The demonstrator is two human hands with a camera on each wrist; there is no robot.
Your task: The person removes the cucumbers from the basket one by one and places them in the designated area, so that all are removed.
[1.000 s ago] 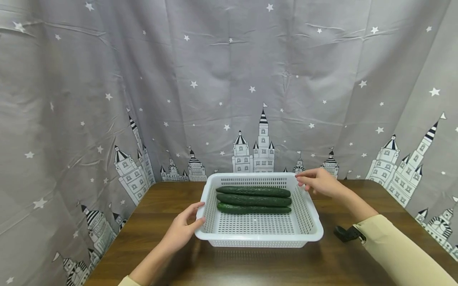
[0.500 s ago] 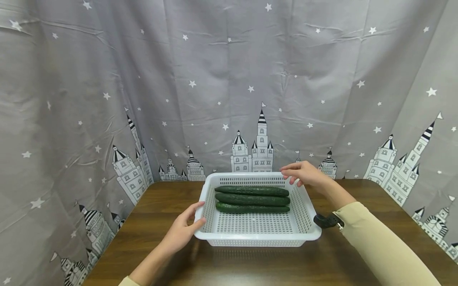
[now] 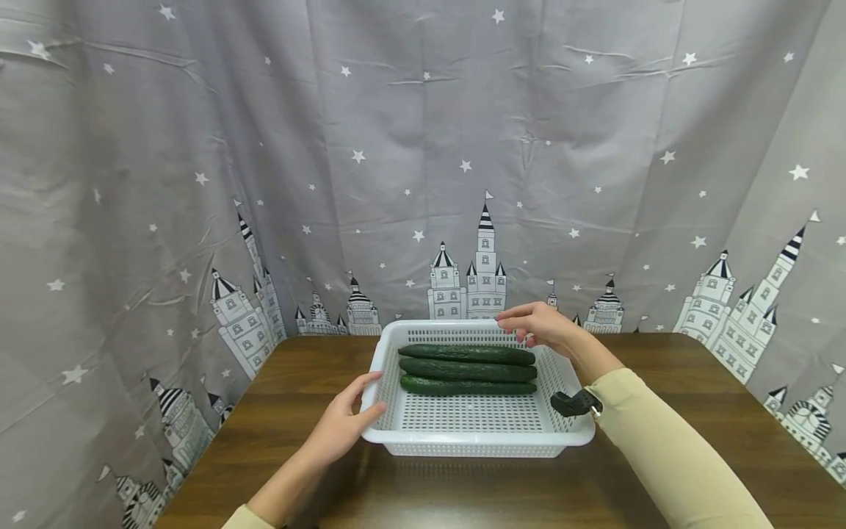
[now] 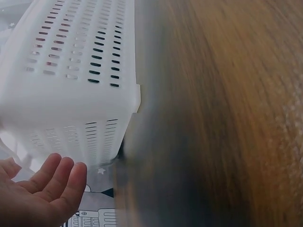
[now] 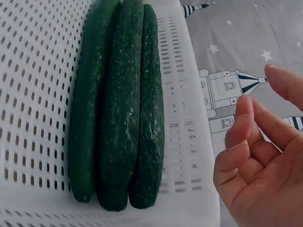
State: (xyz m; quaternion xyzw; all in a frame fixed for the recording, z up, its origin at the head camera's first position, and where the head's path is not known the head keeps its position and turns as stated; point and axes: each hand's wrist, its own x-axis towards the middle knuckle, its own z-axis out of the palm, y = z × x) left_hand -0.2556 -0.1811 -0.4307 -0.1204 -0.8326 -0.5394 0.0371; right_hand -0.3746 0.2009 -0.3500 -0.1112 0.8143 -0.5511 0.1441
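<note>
Three dark green cucumbers [image 3: 468, 369] lie side by side in a white plastic basket [image 3: 479, 438] with perforated walls. At the basket's left rim is my left hand [image 3: 338, 422], thumb and forefinger at the edge. Its other fingers [image 4: 71, 187] extend loosely outside the wall in the left wrist view; firm contact there is unclear. Above the far rim, toward the right, hovers my right hand [image 3: 545, 327], holding nothing. In the right wrist view its fingers [image 5: 239, 127] are loosely bent, beside the basket and apart from the cucumbers [image 5: 118, 118].
The basket stands on a brown wooden table [image 3: 304, 367]. Behind it hangs a grey curtain [image 3: 396, 184] printed with stars and castles. A black strap [image 3: 575, 404] sits on the right wrist, over the basket's right side.
My right hand has moved left along the far rim from the back right corner, and its forearm now crosses over the basket's right side. Left hand, basket and cucumbers stay nearly the same.
</note>
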